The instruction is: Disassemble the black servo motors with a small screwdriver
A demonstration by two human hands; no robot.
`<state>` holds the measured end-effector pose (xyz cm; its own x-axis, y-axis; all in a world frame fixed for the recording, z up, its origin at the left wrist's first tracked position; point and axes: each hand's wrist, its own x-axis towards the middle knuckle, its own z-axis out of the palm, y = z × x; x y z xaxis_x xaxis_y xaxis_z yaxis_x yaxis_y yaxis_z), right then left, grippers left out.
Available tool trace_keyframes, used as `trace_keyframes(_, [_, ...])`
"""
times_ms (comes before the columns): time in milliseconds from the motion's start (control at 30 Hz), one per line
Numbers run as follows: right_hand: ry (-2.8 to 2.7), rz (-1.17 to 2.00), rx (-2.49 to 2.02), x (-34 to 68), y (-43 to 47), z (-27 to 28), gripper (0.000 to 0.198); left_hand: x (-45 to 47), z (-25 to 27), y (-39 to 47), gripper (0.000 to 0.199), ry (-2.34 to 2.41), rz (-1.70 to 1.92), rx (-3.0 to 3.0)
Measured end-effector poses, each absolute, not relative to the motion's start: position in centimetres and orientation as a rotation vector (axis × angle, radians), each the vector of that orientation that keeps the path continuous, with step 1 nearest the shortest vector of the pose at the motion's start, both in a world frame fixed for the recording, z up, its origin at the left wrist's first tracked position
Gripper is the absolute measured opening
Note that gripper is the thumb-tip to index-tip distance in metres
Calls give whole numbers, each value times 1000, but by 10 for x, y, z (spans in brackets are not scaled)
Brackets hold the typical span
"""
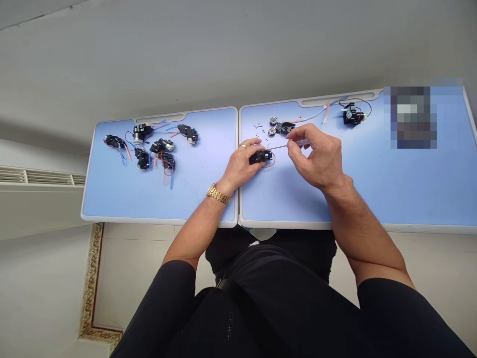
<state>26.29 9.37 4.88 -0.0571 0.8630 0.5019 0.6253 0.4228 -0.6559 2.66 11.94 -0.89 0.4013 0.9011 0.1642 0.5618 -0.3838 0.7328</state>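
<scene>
My left hand point(241, 166) grips a small black motor unit point(262, 157) against the blue tabletop, with the thumb on its near side and the fingers on its far side. A thin red wire loops from the unit's right end. In my right hand point(319, 155) is a screwdriver point(278, 147), its handle pinched between thumb and fingers. The slim metal shaft points left, and its tip is at the unit's top edge; whether it sits in a screw is too small to tell. Several tiny screws point(258, 127) lie scattered just beyond my left hand.
Beyond my right hand lies an opened black housing point(286, 128) with round grey parts point(273, 121) and tubes. Another motor unit point(352, 115) is farther right. Several black units point(160, 145) with wires and tubes lie on the left table point(112, 199). A seam point(238, 199) divides the two tables.
</scene>
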Motion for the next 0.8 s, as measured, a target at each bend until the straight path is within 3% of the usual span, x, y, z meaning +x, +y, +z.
trace_keyframes(667, [-1729, 415, -1341, 264, 100, 39, 20, 25, -6, 116, 27, 1167, 857, 2108])
trace_keyframes(800, [-1733, 394, -1457, 266, 102, 39, 22, 24, -11, 117, 33, 1139, 869, 2134])
